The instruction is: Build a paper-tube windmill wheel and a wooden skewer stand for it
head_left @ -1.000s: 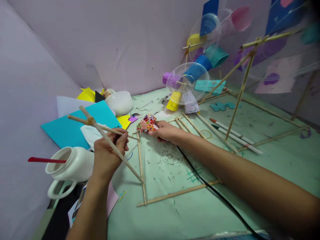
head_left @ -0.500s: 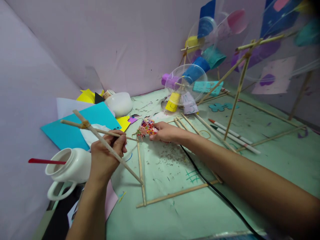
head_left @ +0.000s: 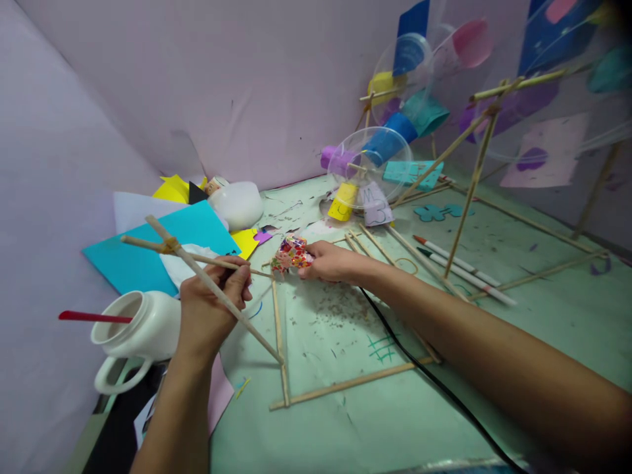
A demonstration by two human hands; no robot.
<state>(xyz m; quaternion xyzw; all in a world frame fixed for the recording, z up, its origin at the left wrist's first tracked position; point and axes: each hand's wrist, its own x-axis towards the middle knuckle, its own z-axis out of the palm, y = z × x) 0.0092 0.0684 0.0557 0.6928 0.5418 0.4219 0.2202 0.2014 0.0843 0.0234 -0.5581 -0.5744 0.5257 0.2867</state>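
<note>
Closed around a thin wooden stick [head_left: 230, 264], my left hand [head_left: 217, 296] steadies a pair of sticks that cross and are joined near their top at a brown joint [head_left: 170, 245]. The feet of this pair meet the left side [head_left: 277, 322] of a flat stick frame on the table. My right hand [head_left: 330, 261] grips a flower-patterned glue gun [head_left: 291, 255] with a black cord [head_left: 395, 339] trailing from it. The gun's front is close to the far foot of the pair, at the frame's far left corner; its tip is hard to make out.
A white mug [head_left: 143, 326] with a red stick stands at left, by blue card [head_left: 162, 243] and a white container [head_left: 237, 204]. At right rises a stick stand [head_left: 474, 178] bearing a wheel of coloured cups [head_left: 390, 138]. Pencils [head_left: 459, 263] lie near it.
Both hands keep almost the same place, the glue gun still at the stick's foot. The whole view has shifted very slightly.
</note>
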